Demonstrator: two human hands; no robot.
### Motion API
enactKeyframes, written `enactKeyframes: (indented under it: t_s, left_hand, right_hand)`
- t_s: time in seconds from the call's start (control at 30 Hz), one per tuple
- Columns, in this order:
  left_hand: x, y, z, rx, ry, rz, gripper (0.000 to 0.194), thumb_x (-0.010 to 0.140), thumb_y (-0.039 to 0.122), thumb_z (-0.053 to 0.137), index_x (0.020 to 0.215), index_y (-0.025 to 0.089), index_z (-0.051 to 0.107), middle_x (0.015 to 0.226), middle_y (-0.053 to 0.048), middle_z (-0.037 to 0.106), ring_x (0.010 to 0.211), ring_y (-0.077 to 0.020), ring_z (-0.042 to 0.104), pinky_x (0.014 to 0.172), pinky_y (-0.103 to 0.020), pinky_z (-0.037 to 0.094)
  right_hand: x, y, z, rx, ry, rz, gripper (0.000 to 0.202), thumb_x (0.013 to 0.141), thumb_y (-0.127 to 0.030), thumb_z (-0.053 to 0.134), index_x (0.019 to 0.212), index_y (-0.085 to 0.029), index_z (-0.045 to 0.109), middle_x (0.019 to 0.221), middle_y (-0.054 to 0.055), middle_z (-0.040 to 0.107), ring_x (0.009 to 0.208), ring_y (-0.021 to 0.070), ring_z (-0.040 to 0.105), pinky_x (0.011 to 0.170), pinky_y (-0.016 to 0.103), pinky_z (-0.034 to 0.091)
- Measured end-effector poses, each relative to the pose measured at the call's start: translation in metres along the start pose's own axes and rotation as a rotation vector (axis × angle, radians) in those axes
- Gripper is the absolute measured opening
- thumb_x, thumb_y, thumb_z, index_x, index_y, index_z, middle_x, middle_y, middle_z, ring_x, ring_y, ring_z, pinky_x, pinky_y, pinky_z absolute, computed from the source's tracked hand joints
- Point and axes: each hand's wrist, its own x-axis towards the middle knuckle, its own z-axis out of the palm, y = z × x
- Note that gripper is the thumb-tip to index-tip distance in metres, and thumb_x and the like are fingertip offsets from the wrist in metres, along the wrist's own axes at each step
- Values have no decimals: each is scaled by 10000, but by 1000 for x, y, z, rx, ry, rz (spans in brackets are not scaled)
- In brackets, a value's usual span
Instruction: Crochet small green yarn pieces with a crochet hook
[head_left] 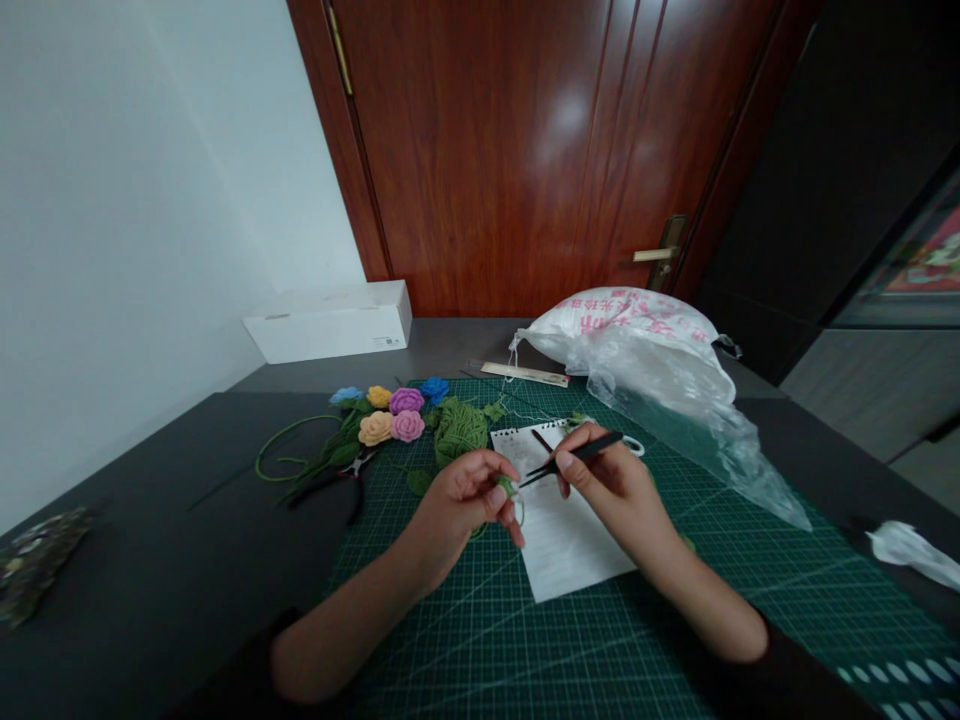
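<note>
My left hand pinches a small green crocheted piece between thumb and fingers, with a loop of yarn hanging below it. In my right hand is a pair of black tweezers, held like a pen. Its two tips are slightly apart and point at the green piece, close beside it. Beneath both hands lies a lined sheet of paper with a torn top edge. A ball of green yarn rests just beyond my left hand.
Crocheted flowers on green stems lie at the left, near pliers. A green cutting mat covers the middle of the table. Behind stand a white box, a ruler and a stuffed plastic bag. A camouflage-like packet lies far left.
</note>
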Motion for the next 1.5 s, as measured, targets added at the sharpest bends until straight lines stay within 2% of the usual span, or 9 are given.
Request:
enactKeyframes:
  t_s: [0.2, 0.5, 0.7, 0.87, 0.97, 1.03, 1.23, 1.4, 1.5]
  left_hand:
    - [0, 2, 3, 6, 19, -3, 196, 829, 250, 774, 940, 140, 656, 690, 8, 623, 567, -133, 620, 564, -324, 611]
    - [1, -1, 2, 15, 30, -5, 232, 785, 267, 801, 912, 141, 653, 676, 8, 632, 558, -139, 614, 538, -333, 612]
    - [-3, -1, 3, 45, 66, -12, 161, 778, 169, 760, 896, 139, 655, 635, 14, 662, 495, -152, 657, 488, -293, 581]
    - [-4, -3, 3, 51, 93, -1, 149, 712, 85, 738, 821, 142, 654, 598, 37, 648, 436, -143, 637, 432, -278, 566]
    - [-2, -1, 3, 58, 90, 6, 138, 716, 91, 737, 812, 140, 652, 594, 30, 657, 428, -150, 644, 416, -268, 553]
    - [-1, 1, 2, 64, 77, 13, 140, 733, 121, 746, 845, 135, 663, 574, 25, 655, 425, -157, 645, 417, -267, 549]
    - [0, 5, 1, 51, 79, 54, 166, 759, 192, 777, 865, 142, 659, 608, 28, 637, 466, -139, 633, 453, -282, 580]
    - [0, 3, -1, 45, 57, 62, 171, 768, 204, 787, 861, 140, 659, 633, 20, 630, 476, -141, 643, 457, -274, 574]
    - [-1, 2, -1, 37, 44, 70, 180, 766, 215, 793, 866, 142, 662, 645, 21, 625, 484, -139, 643, 460, -275, 576]
  right_hand:
    - [-4, 6, 4, -48, 21, -55, 225, 940, -404, 664, 829, -214, 619, 716, -20, 571, 581, 124, 596, 553, 258, 487]
    - [-4, 11, 9, 11, 25, 1, 251, 929, -428, 678, 820, -213, 607, 654, -39, 567, 540, 120, 579, 549, 260, 468]
    - [-7, 9, 14, -6, -14, 26, 265, 931, -449, 666, 815, -221, 596, 640, -37, 574, 529, 129, 575, 546, 266, 467]
    - [-12, 7, 21, -226, -34, -175, 217, 960, -384, 621, 822, -219, 652, 736, 14, 628, 659, 164, 607, 592, 282, 467]
    - [-12, 5, 21, -274, -70, -274, 167, 964, -301, 618, 826, -217, 660, 742, 19, 648, 709, 177, 635, 645, 292, 478]
    - [-12, 2, 18, -279, -44, -292, 115, 960, -263, 623, 861, -219, 663, 770, 21, 662, 730, 177, 643, 672, 295, 483]
    - [-12, -6, 9, -221, 99, -224, 102, 967, -296, 619, 901, -228, 659, 789, 15, 633, 719, 171, 610, 664, 294, 475]
    - [-9, -1, 8, -121, 148, -95, 228, 942, -443, 649, 889, -222, 651, 785, 19, 608, 676, 173, 591, 632, 305, 478]
    - [-7, 3, 10, -59, 124, -38, 267, 926, -480, 666, 851, -226, 630, 733, 1, 601, 627, 164, 581, 610, 303, 464]
